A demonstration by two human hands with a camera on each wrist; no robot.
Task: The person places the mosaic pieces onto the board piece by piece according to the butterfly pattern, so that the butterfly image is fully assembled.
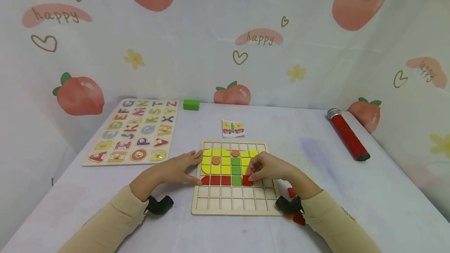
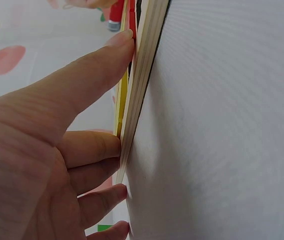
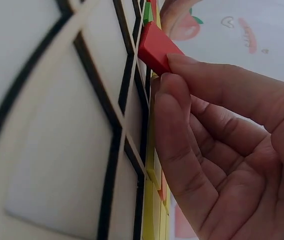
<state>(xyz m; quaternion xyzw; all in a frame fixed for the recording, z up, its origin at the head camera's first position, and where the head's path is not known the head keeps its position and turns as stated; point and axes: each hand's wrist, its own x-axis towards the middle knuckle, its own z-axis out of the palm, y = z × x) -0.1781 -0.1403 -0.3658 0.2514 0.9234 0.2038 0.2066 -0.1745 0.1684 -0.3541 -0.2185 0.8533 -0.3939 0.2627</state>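
Observation:
A wooden grid board (image 1: 228, 205) lies on the table, with yellow, green, red and orange pieces set in its squares. My right hand (image 1: 268, 168) pinches a red square tile (image 3: 154, 47) between thumb and forefinger. In the right wrist view that tile is tilted over the grid, close beside a green piece (image 3: 148, 12). Along the board's left edge rests my left hand (image 1: 175, 170), its fingers extended; the thumb touches by the red piece (image 1: 205, 180) at the row's left end. A small picture card (image 1: 233, 128) of a butterfly pattern lies behind the board.
An alphabet puzzle board (image 1: 128, 159) lies at the back left, near a green block (image 1: 191, 105). At the right is a red microphone-like object (image 1: 349, 138). Loose red pieces (image 1: 299, 218) lie beside the board, partly hidden by the right wrist's black camera mount (image 1: 290, 205).

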